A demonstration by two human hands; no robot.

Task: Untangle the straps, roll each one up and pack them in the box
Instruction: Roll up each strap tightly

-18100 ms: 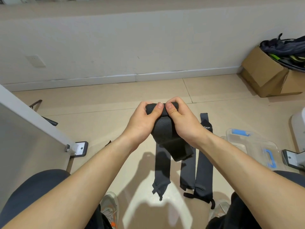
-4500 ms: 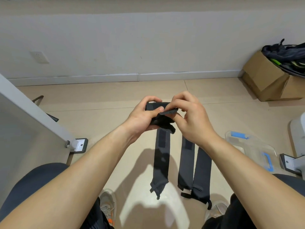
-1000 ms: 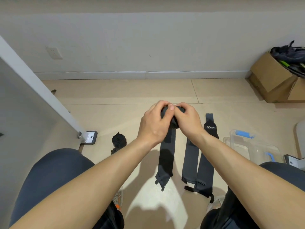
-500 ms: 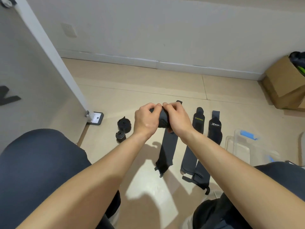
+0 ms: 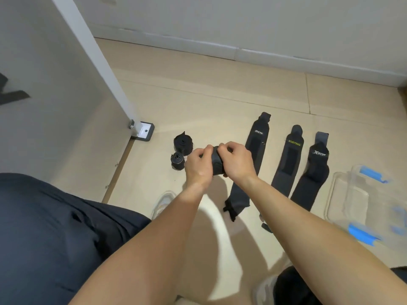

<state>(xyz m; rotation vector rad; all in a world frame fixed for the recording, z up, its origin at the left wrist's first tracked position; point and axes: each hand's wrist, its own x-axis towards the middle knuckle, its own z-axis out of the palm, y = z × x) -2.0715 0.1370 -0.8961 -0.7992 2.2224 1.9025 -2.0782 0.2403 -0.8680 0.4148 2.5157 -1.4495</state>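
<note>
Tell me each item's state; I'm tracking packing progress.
Black fabric strap roll: held by both hands.
Left hand: grips the roll.
Right hand: pinches the roll.
Larger black roll on floor: rolled, unpacked.
Smaller black roll beside it: rolled, unpacked.
Black strap nearest hands: flat, unrolled.
Black XUEYING strap: flat, unrolled.
Black XTEP strap: flat, unrolled.
Clear plastic box, blue latches: no straps visible inside.

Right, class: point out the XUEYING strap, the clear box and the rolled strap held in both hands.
XUEYING strap (image 5: 290,160): head view, its dark middle patch.
clear box (image 5: 356,199): head view, its bare base.
rolled strap (image 5: 217,165): head view, its exposed middle.
</note>
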